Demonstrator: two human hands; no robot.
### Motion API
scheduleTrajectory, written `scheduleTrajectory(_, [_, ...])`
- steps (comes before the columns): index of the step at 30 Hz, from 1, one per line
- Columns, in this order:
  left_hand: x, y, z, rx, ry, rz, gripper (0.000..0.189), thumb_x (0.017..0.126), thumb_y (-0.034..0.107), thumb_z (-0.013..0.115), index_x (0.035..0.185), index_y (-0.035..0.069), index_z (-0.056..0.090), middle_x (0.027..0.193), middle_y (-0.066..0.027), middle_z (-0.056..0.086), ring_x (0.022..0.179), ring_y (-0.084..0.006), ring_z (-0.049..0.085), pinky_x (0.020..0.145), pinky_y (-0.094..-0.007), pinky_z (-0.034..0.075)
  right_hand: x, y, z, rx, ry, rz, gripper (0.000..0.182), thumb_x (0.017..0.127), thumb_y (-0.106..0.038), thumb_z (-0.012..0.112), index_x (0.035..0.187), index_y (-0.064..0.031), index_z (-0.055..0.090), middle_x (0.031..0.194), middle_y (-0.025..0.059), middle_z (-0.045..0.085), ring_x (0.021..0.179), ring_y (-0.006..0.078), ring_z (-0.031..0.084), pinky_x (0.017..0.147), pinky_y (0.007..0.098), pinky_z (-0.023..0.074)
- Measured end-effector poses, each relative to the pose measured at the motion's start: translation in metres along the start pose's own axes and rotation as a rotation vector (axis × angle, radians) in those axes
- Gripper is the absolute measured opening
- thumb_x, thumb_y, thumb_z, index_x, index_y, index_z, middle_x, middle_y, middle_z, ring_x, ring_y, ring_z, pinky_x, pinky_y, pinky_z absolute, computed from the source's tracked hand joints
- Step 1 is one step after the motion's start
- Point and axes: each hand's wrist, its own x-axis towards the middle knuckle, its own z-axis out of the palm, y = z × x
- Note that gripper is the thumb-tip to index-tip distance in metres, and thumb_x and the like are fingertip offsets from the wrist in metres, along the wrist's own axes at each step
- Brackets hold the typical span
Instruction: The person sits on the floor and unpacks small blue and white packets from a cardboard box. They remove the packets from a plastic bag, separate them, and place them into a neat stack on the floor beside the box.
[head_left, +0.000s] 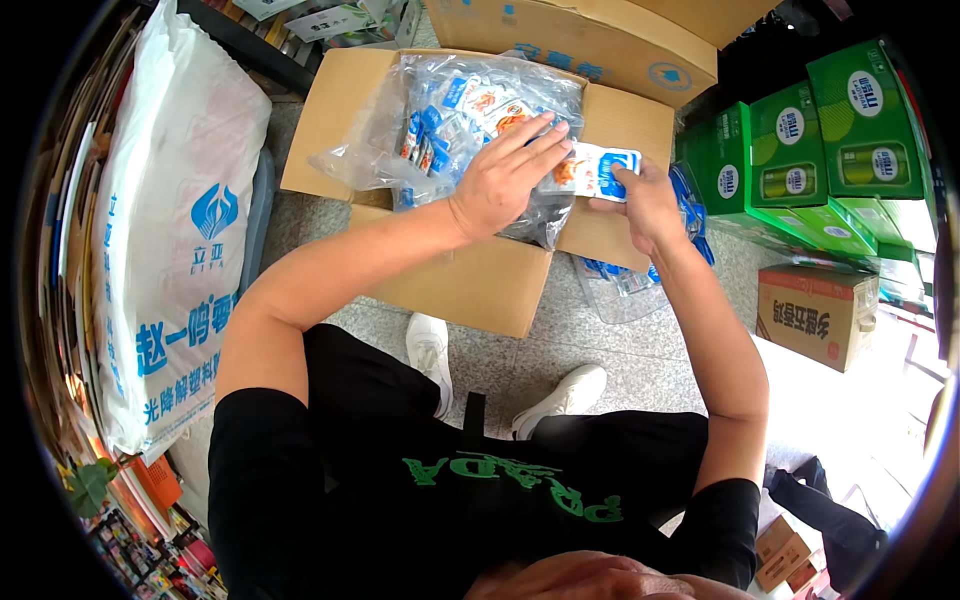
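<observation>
My right hand (646, 196) grips a white and blue food packet (589, 171) by its blue end, with the thumb on top. The packet bears writing and a food picture. My left hand (504, 174) is palm down over the packets, fingers straight and a little apart; its thumb and palm side are hidden. Below it, a clear plastic bag (360, 154) lines an open cardboard box (465, 281). Many similar food packets (450, 124) lie inside the bag. The held packet is above the box's right flap (600, 232).
Clear bags of blue packets (626, 281) lie on the floor by the right flap. Green drink cartons (787, 142) are stacked at right, near a brown carton (814, 311). Another cardboard box (570, 45) stands behind. A large white sack (176, 247) is at left.
</observation>
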Motion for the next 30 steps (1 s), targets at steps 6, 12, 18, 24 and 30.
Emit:
scheduleTrajectory(6, [-0.002, 0.014, 0.016, -0.068, -0.013, 0.023, 0.047, 0.081, -0.006, 0.067, 0.126, -0.004, 0.052, 0.141, -0.0229, 0.052, 0.131, -0.0409, 0.051, 0.106, -0.0494, 0.046, -0.010, -0.004, 0.022, 0.490, -0.259, 0.033, 0.027, 0.101, -0.012, 0.052, 0.126, -0.0024, 0.052, 0.112, 0.0080, 0.063, 0.103, 0.0195, 0.062, 0.093, 0.0433, 0.0486])
scheduleTrajectory(12, [-0.002, 0.034, 0.022, -0.296, -0.031, -0.224, 0.031, 0.086, 0.002, 0.070, 0.107, 0.001, 0.047, 0.155, -0.0375, 0.018, 0.143, -0.0511, 0.028, 0.110, -0.0489, 0.040, -0.015, 0.015, 0.021, 0.382, -0.324, 0.014, 0.037, 0.095, -0.009, 0.060, 0.130, -0.0040, 0.047, 0.115, 0.0085, 0.061, 0.108, 0.0183, 0.059, 0.093, 0.0380, 0.0478])
scheduleTrajectory(18, [-0.004, 0.033, 0.019, -0.459, -0.156, -0.309, 0.044, 0.083, 0.014, 0.076, 0.116, 0.002, 0.050, 0.155, -0.0322, 0.026, 0.140, -0.0409, 0.039, 0.111, -0.0424, 0.038, -0.011, 0.026, 0.026, 0.220, -0.176, 0.101, 0.037, 0.089, -0.002, 0.055, 0.126, 0.0035, 0.050, 0.112, 0.0102, 0.061, 0.103, 0.0210, 0.062, 0.091, 0.0418, 0.0508])
scheduleTrajectory(24, [0.028, -0.087, -0.057, -0.072, 0.007, -0.787, 0.039, 0.092, 0.032, 0.067, 0.112, 0.000, 0.064, 0.105, -0.0202, 0.070, 0.098, -0.0356, 0.068, 0.087, -0.0434, 0.053, -0.002, 0.015, -0.001, 0.112, -0.030, 0.002, 0.039, 0.093, -0.004, 0.055, 0.131, -0.0051, 0.050, 0.116, 0.0090, 0.063, 0.102, 0.0177, 0.064, 0.087, 0.0399, 0.0526])
scheduleTrajectory(30, [-0.059, -0.182, -0.054, 0.229, -0.762, -1.137, 0.041, 0.092, 0.031, 0.066, 0.112, -0.005, 0.065, 0.106, -0.0255, 0.069, 0.097, -0.0358, 0.068, 0.088, -0.0420, 0.052, -0.001, 0.006, 0.002, -0.016, -0.098, 0.004, 0.042, 0.092, -0.007, 0.056, 0.134, -0.0052, 0.050, 0.116, 0.0074, 0.065, 0.101, 0.0165, 0.064, 0.084, 0.0358, 0.0517])
